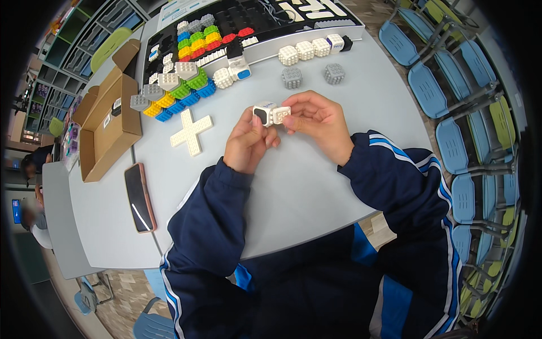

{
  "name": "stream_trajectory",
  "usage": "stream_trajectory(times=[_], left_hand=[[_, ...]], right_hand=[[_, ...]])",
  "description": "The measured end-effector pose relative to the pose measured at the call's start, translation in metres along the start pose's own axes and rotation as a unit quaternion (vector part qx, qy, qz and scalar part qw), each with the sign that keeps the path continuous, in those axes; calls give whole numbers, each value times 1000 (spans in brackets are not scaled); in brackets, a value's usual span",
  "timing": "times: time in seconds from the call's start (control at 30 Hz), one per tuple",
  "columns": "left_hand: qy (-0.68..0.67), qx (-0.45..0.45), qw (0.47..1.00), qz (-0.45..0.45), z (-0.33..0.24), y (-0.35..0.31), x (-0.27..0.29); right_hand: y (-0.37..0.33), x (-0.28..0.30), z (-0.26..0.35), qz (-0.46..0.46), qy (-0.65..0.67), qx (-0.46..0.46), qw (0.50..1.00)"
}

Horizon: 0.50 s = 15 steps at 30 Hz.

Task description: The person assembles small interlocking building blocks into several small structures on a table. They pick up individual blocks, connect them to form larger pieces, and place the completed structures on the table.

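Observation:
Above the table's middle, my left hand pinches a white block with a dark face. My right hand grips a smaller white studded block that touches the first one's right side; whether they are locked together I cannot tell. Beyond my hands sit two grey studded cubes. A row of white studded cubes stands farther back, ending in a black piece at its right. Left of my hands lies a cream cross-shaped studded plate.
Stacks of coloured studded blocks stand at the back left, before a black-lined kit tray. An open cardboard box and a phone lie on the left. Blue chairs line the right side. Other people are at the far left.

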State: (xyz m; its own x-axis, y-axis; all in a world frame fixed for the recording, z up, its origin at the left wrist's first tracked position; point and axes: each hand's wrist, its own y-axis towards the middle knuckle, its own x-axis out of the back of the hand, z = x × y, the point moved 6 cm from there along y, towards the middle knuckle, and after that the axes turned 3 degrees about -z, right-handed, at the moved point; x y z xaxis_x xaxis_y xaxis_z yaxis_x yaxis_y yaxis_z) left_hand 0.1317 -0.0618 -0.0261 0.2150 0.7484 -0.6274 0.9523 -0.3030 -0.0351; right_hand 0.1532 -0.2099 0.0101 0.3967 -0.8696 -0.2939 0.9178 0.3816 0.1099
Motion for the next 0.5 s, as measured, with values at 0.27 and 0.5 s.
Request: stream_trajectory(times=[0.27,0.5], left_hand=[[36,-10,999,-3,1,0,-1],[66,-16,998,-15,-1,-1,-2]], right_hand=[[-1,-3,-3,-4,-5,-6,1000],[-2,-4,-4,-6,-16,5,1000]])
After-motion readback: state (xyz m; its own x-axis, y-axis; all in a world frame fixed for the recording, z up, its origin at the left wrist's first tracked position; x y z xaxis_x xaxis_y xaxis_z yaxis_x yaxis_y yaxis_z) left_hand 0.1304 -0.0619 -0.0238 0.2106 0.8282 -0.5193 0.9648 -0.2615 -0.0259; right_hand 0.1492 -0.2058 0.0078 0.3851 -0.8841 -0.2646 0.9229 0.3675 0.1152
